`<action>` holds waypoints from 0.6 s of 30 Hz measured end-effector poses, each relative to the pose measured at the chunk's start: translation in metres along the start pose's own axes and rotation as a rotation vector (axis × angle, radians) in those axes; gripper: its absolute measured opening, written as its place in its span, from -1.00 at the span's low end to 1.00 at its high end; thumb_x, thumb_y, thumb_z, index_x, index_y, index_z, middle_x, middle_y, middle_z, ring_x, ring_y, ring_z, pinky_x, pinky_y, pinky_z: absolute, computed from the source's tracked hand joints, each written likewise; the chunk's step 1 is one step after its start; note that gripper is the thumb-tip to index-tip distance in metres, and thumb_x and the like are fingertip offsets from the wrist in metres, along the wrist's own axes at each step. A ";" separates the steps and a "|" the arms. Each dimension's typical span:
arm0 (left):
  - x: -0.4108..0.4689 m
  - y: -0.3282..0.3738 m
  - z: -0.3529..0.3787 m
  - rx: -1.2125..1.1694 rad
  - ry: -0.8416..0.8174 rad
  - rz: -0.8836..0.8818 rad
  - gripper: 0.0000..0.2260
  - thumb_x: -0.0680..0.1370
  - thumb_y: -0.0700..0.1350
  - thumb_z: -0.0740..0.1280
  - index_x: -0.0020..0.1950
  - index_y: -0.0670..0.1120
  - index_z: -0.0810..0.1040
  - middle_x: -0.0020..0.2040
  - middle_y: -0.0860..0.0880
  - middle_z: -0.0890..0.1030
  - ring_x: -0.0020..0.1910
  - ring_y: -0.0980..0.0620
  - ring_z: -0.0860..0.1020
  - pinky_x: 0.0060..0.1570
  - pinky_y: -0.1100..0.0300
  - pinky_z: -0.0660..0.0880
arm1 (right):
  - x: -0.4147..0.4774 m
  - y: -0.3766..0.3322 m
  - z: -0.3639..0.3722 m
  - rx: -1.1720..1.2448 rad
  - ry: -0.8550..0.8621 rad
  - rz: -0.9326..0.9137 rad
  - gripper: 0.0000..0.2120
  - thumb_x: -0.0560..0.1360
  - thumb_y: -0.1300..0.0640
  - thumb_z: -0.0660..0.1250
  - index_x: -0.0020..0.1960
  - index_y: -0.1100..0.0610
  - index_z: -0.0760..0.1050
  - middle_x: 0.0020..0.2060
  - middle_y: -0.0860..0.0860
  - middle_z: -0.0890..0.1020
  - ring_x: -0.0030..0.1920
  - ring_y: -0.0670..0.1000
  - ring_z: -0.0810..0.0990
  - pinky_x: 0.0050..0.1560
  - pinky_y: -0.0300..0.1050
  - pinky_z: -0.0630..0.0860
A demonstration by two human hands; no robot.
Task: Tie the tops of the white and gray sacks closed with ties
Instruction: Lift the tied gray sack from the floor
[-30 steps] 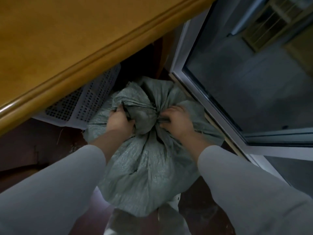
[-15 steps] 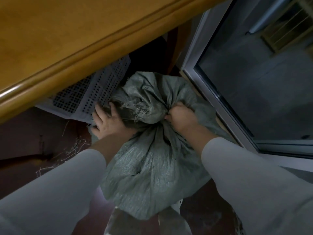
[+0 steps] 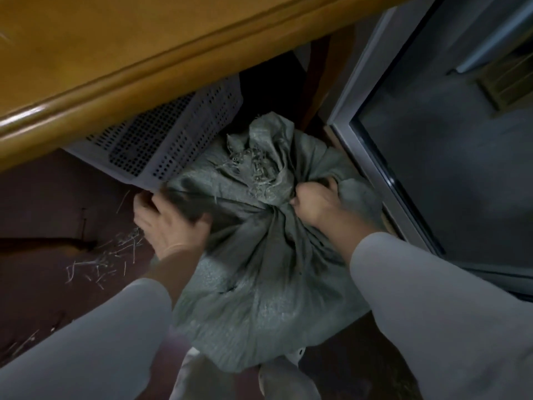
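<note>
Gray woven sack (image 3: 259, 278) sits tight between white perforated crate (image 3: 161, 145) and metal door frame (image 3: 372, 168), wooden table edge (image 3: 115, 90) overhead; right hand (image 3: 320, 203) fists its gathered neck, left hand (image 3: 170, 223) presses spread-fingered alongside.

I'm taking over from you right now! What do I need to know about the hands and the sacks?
Right hand: grips the bunched neck of the gray sack.
Left hand: on the sack's left side, too blurred to tell if it grips.
Place: the sack sits on the floor, against the perforated crate.
Done: the top is gathered.
Left: no tie shows, so the neck needs tying. The white sack cannot be made out for sure.
</note>
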State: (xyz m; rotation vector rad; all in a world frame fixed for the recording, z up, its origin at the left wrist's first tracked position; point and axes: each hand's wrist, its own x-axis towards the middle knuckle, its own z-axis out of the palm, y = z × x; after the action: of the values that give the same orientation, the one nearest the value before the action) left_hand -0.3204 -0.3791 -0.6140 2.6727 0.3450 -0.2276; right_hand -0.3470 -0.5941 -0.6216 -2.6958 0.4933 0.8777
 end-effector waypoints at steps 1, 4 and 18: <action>-0.002 -0.001 0.005 0.040 -0.089 -0.071 -0.11 0.35 0.02 0.48 0.49 -0.17 0.03 0.49 -0.26 -0.02 0.46 -0.26 0.00 0.45 -0.11 0.06 | -0.002 0.000 0.003 -0.016 0.022 -0.012 -0.75 0.57 0.10 0.10 0.13 0.16 0.47 0.13 0.15 0.57 0.22 0.14 0.47 0.49 0.10 -0.05; -0.004 -0.003 0.026 -0.116 -0.303 -0.345 -0.05 0.38 0.11 0.45 0.51 -0.20 -0.06 0.47 -0.26 0.17 0.43 -0.23 0.22 0.38 -0.10 0.23 | -0.008 0.001 0.008 -0.054 0.076 -0.065 -0.77 0.57 0.10 0.12 0.11 0.19 0.46 0.11 0.17 0.58 0.16 0.17 0.52 0.40 0.02 0.18; -0.022 -0.038 -0.005 0.178 -0.358 -0.259 -0.77 0.54 -0.11 0.29 0.02 -0.29 0.54 0.01 -0.27 0.59 0.03 -0.25 0.55 -0.12 0.05 0.42 | -0.057 0.004 0.027 0.161 0.032 0.046 -0.66 0.61 0.03 0.10 0.20 0.23 0.46 0.21 0.22 0.52 0.20 0.20 0.51 0.12 -0.07 0.43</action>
State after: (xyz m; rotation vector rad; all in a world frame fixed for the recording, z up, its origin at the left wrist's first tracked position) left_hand -0.3510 -0.3483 -0.6204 2.6796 0.5756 -0.8383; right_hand -0.4062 -0.5749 -0.6090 -2.5646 0.6087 0.7722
